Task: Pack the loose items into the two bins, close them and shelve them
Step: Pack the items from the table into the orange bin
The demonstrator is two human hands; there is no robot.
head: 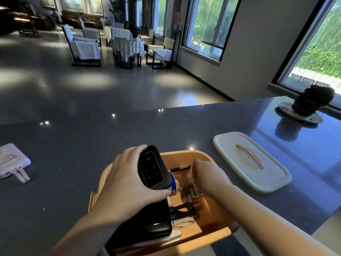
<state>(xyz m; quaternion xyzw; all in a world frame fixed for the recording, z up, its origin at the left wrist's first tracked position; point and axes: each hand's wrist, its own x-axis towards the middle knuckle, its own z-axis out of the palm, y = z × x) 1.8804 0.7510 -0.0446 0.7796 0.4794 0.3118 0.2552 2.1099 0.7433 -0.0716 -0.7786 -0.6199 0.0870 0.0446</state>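
Observation:
An orange bin (217, 235) stands on the dark counter at its near edge. My left hand (127, 183) grips a black device with a small screen (152, 168) over the bin's left side. My right hand (206, 174) reaches down into the bin with curled fingers, beside a clear plastic bottle (175, 185); what it touches is hidden. Inside lie a black pen (180, 168), a large black case (145, 226) and a black strap piece (181, 211). The bin's white lid with an orange handle (251, 161) lies flat to the right.
A pale pink pouch with straps (13, 163) lies at the counter's left edge. A dark plant on a saucer (310, 102) stands at the far right by the window. Beyond the counter (92, 145) are open floor, chairs and covered tables.

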